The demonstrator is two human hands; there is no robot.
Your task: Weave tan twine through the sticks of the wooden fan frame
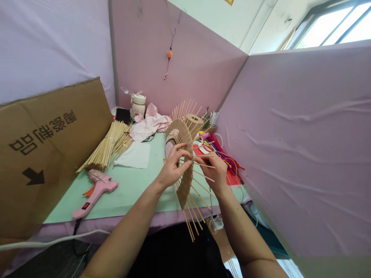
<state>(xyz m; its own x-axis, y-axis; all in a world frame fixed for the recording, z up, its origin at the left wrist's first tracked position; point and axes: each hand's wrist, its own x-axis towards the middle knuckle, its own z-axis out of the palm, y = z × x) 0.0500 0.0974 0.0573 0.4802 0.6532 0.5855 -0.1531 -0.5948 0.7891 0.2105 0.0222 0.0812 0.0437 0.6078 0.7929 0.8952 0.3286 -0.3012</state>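
In the middle of the view a curved tan burlap-like band (185, 190) stands on edge, with thin wooden sticks (199, 211) fanning out from its rim. My left hand (176, 164) grips the band from its left side, fingers over the face and thumb along it. On the right, my right hand (213, 170) pinches one of the sticks close to the band's edge, its fingers closed. The fingertips partly hide where stick and band meet.
At the left lie a pink hot glue gun (97, 191), a bundle of wooden sticks (106, 144) and a cardboard sheet (52, 154). A white bottle (138, 105) and pink cloth (150, 123) stand behind. Coloured pipe cleaners (228, 158) and a twine roll (194, 120) are rightward.
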